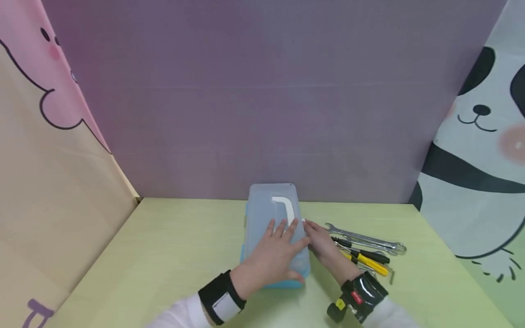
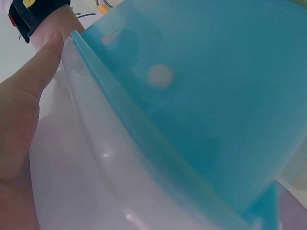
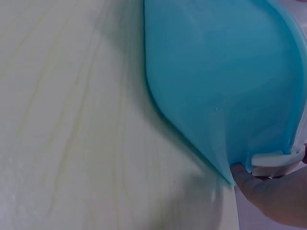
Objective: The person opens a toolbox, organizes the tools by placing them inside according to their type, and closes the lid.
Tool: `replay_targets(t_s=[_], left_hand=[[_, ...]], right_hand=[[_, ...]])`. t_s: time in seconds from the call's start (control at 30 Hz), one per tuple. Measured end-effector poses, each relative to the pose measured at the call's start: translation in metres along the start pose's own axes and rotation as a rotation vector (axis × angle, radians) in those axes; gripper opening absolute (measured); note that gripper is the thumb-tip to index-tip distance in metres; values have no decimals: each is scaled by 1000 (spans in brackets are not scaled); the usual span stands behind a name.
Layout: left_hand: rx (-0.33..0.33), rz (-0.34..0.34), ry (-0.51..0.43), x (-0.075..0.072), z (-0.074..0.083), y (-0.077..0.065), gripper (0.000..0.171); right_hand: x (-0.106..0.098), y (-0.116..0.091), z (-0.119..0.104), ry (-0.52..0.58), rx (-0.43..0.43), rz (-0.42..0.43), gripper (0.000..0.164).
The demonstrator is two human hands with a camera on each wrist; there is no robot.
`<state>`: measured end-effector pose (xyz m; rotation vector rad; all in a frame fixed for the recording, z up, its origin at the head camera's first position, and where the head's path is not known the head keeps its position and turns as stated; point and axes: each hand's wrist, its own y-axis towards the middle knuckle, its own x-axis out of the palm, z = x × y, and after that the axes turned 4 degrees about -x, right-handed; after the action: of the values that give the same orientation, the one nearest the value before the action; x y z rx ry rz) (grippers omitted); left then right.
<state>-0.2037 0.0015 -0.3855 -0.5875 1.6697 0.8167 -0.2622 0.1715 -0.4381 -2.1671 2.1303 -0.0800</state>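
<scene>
Here, left hand (image 1: 270, 258) spreads over lid (image 1: 263, 217); right hand (image 1: 328, 248) pinches edge latch (image 3: 274, 164) near tools (image 1: 372, 264).

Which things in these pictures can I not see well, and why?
Whether the box holds anything: head view, the cloudy lid hides the inside.
Near end of the handle: head view, left hand covers it.
Left ends of some tools: head view, right hand blocks them.
Part of the right hand at the latch: right wrist view, picture edge.

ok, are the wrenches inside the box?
No, the head view shows the wrenches lying on the table, to the right of the box.
</scene>
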Motion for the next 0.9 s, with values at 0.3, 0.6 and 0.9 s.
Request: replay_targets(t_s=[0.3,0.6,0.9], left_hand=[[10,21,22,0,1,-1,84],[5,22,25,-1,1,-2,79],[0,12,30,0,1,-1,78]], right_hand=[[0,0,0,17,5,10,47],[-1,1,2,28,2,1,45],[-16,-2,9,0,-36,35,43]])
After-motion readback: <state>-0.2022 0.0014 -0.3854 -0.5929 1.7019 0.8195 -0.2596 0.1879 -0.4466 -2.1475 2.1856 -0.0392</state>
